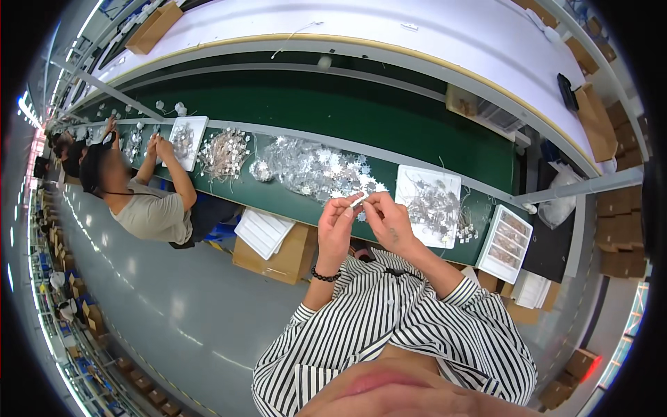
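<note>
My left hand [336, 228] and my right hand [388, 221] meet above the near edge of the green bench, fingertips pinched together. Between them is a small white piece [358, 201], largely covered by the fingers and too small to tell its kind. Just beyond my hands lies a heap of flat, star-shaped silvery-white pieces [306, 167], partly in clear plastic. Right of my hands, a white tray [455, 208] holds more silvery pieces with thin wires. A black bead bracelet [326, 276] circles my left wrist.
Small white wired parts [224, 153] are heaped farther left. A compartmented white tray [529, 242] stands at the bench's right end. A co-worker [149, 208] works at the left beside another tray [199, 142]. Below the bench is a cardboard box [278, 263]; a white shelf [389, 42] runs above.
</note>
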`<state>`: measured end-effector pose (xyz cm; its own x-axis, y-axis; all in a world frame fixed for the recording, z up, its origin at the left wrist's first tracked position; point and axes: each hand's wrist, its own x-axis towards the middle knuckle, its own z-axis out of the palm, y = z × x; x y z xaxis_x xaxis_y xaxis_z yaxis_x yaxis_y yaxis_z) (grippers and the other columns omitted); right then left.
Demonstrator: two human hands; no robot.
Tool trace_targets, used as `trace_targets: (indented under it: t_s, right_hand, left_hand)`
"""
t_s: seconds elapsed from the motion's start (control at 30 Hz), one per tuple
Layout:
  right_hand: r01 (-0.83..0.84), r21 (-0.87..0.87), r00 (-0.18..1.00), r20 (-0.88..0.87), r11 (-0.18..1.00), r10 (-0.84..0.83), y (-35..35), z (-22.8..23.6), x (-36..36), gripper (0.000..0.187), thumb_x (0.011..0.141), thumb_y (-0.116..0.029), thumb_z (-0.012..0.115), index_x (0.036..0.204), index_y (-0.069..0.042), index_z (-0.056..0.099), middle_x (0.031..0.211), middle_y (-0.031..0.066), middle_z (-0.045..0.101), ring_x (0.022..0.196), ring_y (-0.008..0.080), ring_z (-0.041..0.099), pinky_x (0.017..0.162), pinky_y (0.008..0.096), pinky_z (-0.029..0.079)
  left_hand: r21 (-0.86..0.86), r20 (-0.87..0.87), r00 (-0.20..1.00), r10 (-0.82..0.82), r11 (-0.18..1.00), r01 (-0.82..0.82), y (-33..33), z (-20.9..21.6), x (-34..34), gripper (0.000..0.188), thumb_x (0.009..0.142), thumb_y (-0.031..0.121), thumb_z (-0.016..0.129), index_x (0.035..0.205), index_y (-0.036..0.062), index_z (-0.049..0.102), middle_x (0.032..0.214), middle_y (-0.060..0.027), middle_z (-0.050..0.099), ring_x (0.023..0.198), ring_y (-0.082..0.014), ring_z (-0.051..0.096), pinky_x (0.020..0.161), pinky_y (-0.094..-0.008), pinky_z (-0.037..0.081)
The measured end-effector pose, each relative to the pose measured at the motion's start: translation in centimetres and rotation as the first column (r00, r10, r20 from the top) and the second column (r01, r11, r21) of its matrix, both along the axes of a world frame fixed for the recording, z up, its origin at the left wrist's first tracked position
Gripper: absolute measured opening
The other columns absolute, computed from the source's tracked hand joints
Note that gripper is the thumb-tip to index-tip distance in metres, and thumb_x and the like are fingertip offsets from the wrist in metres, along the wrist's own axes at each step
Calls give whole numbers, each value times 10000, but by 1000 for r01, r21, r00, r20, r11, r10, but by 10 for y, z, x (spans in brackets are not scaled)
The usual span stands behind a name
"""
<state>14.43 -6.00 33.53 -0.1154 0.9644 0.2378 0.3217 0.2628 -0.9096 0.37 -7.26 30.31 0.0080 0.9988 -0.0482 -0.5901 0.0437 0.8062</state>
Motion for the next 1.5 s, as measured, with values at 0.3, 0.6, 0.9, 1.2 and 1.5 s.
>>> trace_targets:
  t_s: [0.3, 0.6, 0.9, 1.2, 1.5]
  right_hand:
    - [-23, -243, 984, -177, 970, -21, -7, -10, 12, 207, 953, -45, 580, 1153, -12, 540, 646, 16, 583, 528, 98, 473, 492, 242, 373]
    - [-47, -419, 970, -237, 907, -60, -23, -22, 42, 347, 907, -76, 651, 1230, -13, 542, 654, 22, 582, 521, 106, 467, 504, 251, 387]
    - [48, -417, 968, -204, 908, -146, -36, -47, 102, 445, 833, -64, 704, 1254, -29, 563, 790, 59, 637, 627, 125, 546, 630, 248, 485]
    - [180, -311, 972, -88, 933, -217, -38, -80, 181, 469, 780, -60, 721, 1225, -20, 577, 885, 83, 660, 656, 169, 569, 665, 272, 499]
    - [231, -745, 904, -75, 626, -421, -19, -153, 227, 416, 818, -146, 679, 1198, -17, 572, 891, 114, 666, 666, 197, 606, 655, 315, 508]
  left_hand:
    - [-130, -103, 994, -39, 991, 25, 10, 5, 5, 175, 936, 8, 603, 1109, 1, 621, 1142, -120, 696, 966, -114, 614, 883, -215, 476]
    - [-227, -304, 938, -167, 969, 99, 16, 6, 28, 246, 878, 16, 701, 1119, -1, 654, 956, -73, 739, 841, -94, 656, 755, -196, 498]
    - [-256, -421, 855, -302, 944, 207, 28, 3, 84, 253, 862, 34, 724, 1107, -8, 677, 910, -61, 737, 809, -94, 656, 729, -197, 509]
    - [-338, -258, 948, -187, 937, 93, 62, -19, 147, 219, 876, 25, 706, 1090, -13, 680, 880, -62, 719, 761, -107, 652, 722, -211, 524]
    - [16, -857, 512, -57, 990, 138, 107, 16, 150, 332, 859, 59, 696, 1189, 79, 667, 1036, -14, 695, 839, -120, 628, 700, -235, 508]
